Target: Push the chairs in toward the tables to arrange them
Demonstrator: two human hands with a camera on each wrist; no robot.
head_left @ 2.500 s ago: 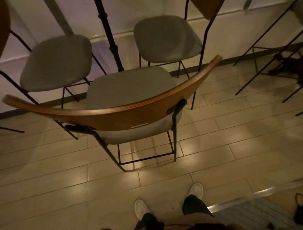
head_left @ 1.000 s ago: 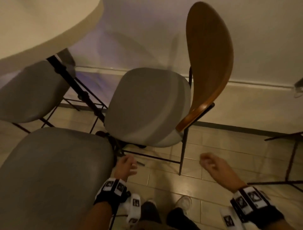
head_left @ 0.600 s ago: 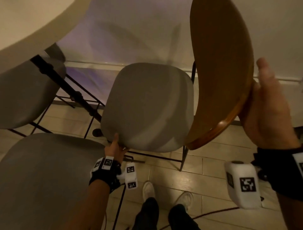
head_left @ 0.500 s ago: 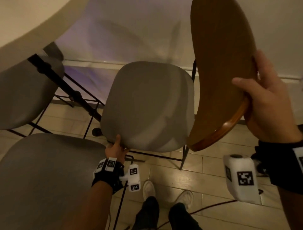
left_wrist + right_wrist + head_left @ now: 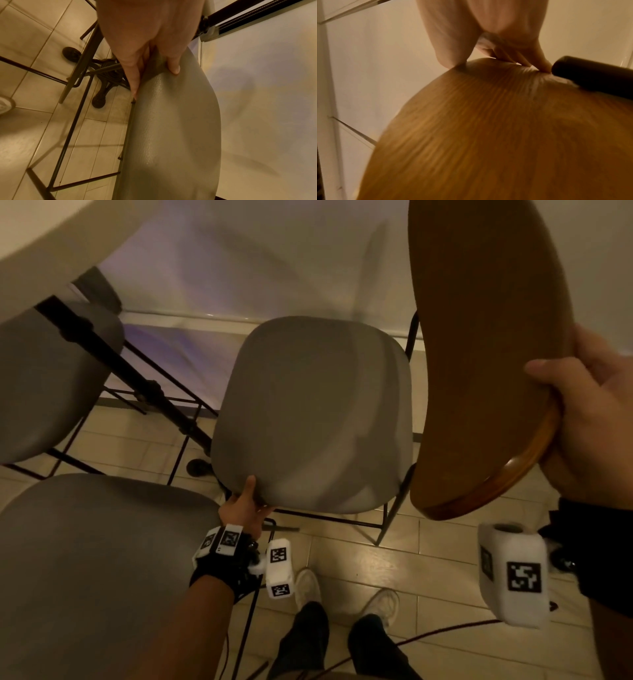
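The table (image 5: 44, 237) is overhanging far left, the chair (image 5: 315, 412) standing right of it, not tucked in. The right hand (image 5: 596, 419) is clamping its backrest (image 5: 479, 354), the left hand (image 5: 245, 505) pinching its seat corner, probably for steering it under.

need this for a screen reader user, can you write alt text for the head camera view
Seen from above, a person holds a chair: the left hand grips the front corner of its grey seat, the right hand grips the edge of its wooden backrest. Two more grey seats and a pale table edge sit at left.
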